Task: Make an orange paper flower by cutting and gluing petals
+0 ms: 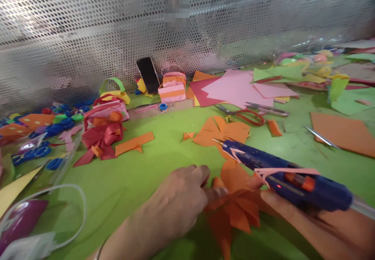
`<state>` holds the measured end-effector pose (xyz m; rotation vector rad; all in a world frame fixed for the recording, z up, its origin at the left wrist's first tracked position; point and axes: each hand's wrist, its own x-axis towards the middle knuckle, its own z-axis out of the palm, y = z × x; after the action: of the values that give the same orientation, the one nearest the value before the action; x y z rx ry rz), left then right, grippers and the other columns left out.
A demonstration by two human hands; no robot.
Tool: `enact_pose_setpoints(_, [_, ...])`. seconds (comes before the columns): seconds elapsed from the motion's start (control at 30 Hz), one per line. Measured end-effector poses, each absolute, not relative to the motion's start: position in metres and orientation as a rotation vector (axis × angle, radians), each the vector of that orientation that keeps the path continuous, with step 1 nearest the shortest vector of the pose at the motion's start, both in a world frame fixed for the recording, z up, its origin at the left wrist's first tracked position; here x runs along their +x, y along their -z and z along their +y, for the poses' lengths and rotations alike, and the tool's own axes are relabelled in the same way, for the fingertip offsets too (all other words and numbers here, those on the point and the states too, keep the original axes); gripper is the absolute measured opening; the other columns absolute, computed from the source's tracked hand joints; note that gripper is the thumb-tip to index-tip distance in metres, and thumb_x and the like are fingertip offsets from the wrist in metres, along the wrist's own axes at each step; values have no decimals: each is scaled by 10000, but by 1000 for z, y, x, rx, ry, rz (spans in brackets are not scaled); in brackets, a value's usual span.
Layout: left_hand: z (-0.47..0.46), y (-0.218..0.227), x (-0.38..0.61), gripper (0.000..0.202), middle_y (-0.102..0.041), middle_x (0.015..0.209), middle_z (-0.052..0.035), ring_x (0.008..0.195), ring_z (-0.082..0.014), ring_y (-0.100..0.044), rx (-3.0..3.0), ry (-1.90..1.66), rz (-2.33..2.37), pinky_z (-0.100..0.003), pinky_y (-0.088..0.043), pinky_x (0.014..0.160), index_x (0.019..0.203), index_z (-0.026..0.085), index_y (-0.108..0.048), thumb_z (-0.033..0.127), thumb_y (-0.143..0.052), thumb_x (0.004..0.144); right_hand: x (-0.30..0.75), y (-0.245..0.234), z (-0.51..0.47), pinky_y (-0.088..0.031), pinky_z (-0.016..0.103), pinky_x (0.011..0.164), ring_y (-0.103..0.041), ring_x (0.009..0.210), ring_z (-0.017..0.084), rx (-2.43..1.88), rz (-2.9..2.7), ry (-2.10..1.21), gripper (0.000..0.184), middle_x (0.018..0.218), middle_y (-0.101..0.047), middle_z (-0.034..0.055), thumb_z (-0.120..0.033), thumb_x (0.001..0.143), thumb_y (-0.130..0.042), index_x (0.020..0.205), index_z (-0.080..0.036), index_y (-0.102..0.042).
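My left hand (pixel 181 197) is closed in a pinch on an orange folded paper flower (pixel 234 205) lying on the green table cover (pixel 140 178). My right hand (pixel 295 213) grips a blue hot glue gun (pixel 281 176). The gun lies nearly level and its nozzle points left, over another orange folded paper piece (pixel 222 131). A thin pink paper strip rests on top of the gun body.
Red-handled scissors (pixel 249 115) lie beyond the orange paper. Pink and red sheets (pixel 234 88), a phone (pixel 148 74) leaning on the perforated metal wall, paper baskets (pixel 172 88), red paper scraps (pixel 101 139) and blue bottle caps (pixel 55 129) surround the work spot.
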<state>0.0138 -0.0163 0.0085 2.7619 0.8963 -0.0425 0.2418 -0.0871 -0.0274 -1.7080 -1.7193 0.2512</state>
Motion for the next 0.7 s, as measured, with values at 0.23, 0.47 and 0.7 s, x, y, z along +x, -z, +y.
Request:
enact_pose_setpoints(0.23, [-16,-3,11,153,-518,766,4,599,-147,-437,2890,14,794,-272,-269,495,998,264,-651,246,-509,944,223,10,-70,-447,187,319,-571,350,135,-1469,-1942,-337,290,460,-614,-67,-445,963,-453,828,-276,-646])
enact_pose_setpoints(0.47, [-17,-6,14,140,-519,743,7,591,-152,-456,2930,23,786,-283,-291,479,1015,266,-672,258,-580,909,223,17,-70,-429,215,284,-532,302,142,-1487,-1979,-255,410,414,-577,-56,-515,985,-397,881,-227,-669])
enact_pose_setpoints(0.7, [-18,-2,12,90,-543,777,8,642,-159,-469,2935,6,793,-285,-309,522,946,249,-668,252,-585,910,224,15,-70,-456,179,312,-595,338,132,-1488,-2056,-90,535,432,-607,-16,-536,1013,-300,641,-257,-565])
